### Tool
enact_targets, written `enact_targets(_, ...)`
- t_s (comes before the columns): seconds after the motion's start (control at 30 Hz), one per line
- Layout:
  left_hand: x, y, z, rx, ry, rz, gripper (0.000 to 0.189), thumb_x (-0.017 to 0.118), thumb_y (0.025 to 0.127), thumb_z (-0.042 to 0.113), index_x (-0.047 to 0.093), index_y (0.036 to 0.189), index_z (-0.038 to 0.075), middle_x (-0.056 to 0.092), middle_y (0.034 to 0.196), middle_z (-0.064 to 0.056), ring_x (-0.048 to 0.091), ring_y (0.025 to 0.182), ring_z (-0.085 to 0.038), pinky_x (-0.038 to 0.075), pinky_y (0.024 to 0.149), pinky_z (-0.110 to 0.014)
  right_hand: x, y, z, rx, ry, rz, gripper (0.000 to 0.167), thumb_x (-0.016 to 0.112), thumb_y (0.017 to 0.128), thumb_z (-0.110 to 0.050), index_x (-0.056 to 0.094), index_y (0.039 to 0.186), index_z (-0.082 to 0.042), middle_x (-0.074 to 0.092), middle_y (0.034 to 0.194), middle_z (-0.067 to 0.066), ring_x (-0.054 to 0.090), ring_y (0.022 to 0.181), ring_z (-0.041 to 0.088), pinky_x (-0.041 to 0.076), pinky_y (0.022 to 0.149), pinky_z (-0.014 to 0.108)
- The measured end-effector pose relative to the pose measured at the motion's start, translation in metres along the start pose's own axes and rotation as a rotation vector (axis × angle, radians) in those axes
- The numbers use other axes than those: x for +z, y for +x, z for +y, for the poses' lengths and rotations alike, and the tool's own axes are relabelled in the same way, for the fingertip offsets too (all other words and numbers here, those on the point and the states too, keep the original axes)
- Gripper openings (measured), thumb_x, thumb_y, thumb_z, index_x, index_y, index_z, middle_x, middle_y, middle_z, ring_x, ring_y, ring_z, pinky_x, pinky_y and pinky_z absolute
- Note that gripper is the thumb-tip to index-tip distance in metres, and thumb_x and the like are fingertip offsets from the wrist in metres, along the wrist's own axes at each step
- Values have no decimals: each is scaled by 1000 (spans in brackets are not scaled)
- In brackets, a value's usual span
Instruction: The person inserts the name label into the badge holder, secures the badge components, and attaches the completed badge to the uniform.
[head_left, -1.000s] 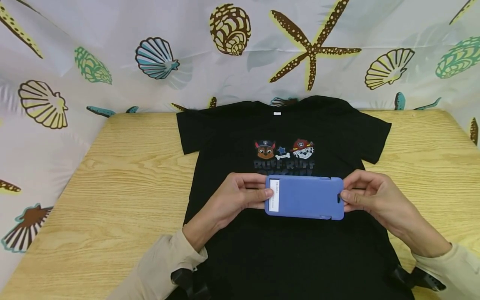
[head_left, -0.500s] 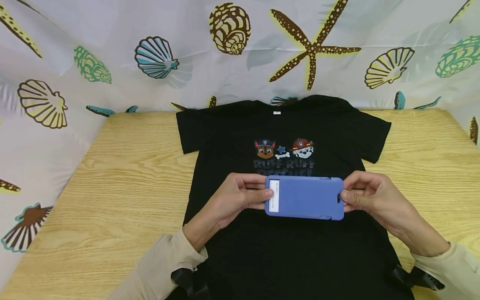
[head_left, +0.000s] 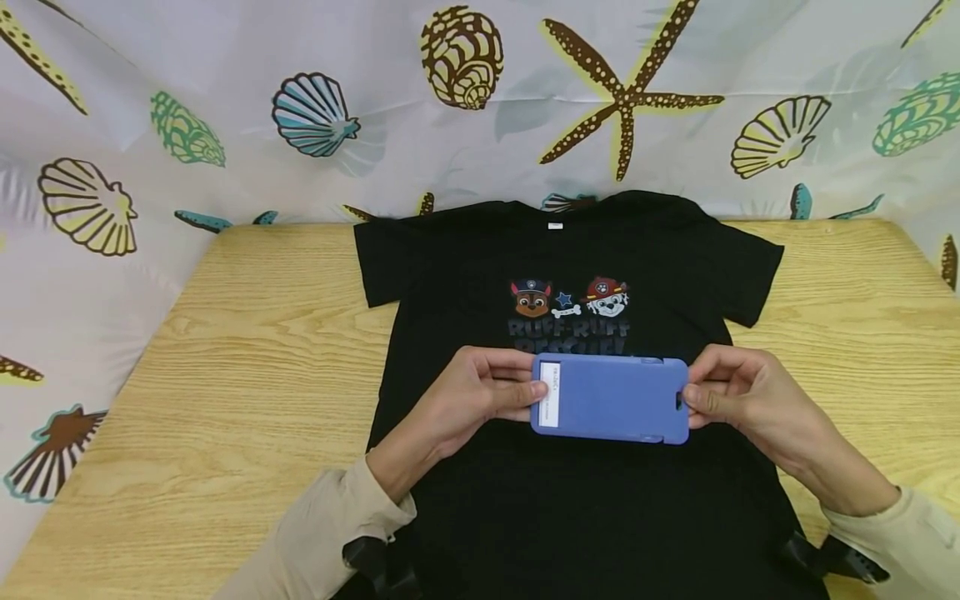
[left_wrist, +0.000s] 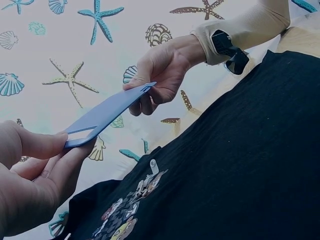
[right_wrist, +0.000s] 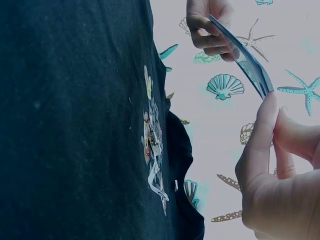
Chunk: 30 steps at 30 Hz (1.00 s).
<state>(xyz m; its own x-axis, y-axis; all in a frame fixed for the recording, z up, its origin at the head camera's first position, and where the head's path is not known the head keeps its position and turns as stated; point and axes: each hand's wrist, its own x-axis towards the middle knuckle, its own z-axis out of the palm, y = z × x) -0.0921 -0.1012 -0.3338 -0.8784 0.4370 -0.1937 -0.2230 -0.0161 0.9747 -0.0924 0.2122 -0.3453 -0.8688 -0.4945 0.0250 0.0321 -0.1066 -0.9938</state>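
A flat blue badge holder (head_left: 611, 400), with a slot at its right end and a white printed label (head_left: 550, 395) at its left, spans the gap between my hands. My left hand (head_left: 480, 385) pinches the labelled end, thumb on top. At the slotted end, my right hand (head_left: 738, 402) grips it between thumb and fingers. Both wrist views show the badge holder (left_wrist: 107, 112) held up above a black T-shirt (head_left: 585, 517), apart from the cloth. The shirt lies spread out, its cartoon dog print (head_left: 567, 300) facing up; the holder hides part of the lettering.
Beneath the shirt is a light wood-grain table (head_left: 247, 358). A white curtain (head_left: 405, 150) printed with shells and starfish hangs along the back and left. Black straps (head_left: 375, 562) circle the beige sleeves (head_left: 322, 521).
The badge holder sits very slightly lower in the head view than before. Both hands keep the same hold on its ends, and the shirt lies as it did.
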Motion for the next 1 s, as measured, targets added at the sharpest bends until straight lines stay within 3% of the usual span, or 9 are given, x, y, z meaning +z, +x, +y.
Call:
enact_targets(0.47, 2, 1, -2, 5, -10, -4, 32, 64, 88, -7, 59, 119, -15, 69, 101, -21, 70, 83, -22, 56, 77, -42, 5, 0, -1, -35, -54, -1, 21, 58, 89, 13, 70, 89, -4, 67, 84, 5, 69, 70, 13, 58, 66, 29)
enact_targets(0.77, 5, 1, -3, 38, -25, -36, 30, 65, 86, -7, 60, 114, -17, 70, 95, -19, 70, 80, -20, 56, 75, -45, 11, 1, 0, -22, -88, 14, 17, 62, 87, 11, 70, 87, -3, 66, 83, 6, 70, 69, 16, 58, 66, 32)
enact_targets(1.0, 6, 1, -1, 26, -41, -33, 31, 64, 87, -8, 59, 115, -17, 70, 95, -17, 70, 80, -18, 56, 76, -44, 11, 0, -1, -8, -101, 27, 17, 62, 88, 10, 70, 88, -4, 67, 83, 6, 69, 69, 15, 58, 66, 31)
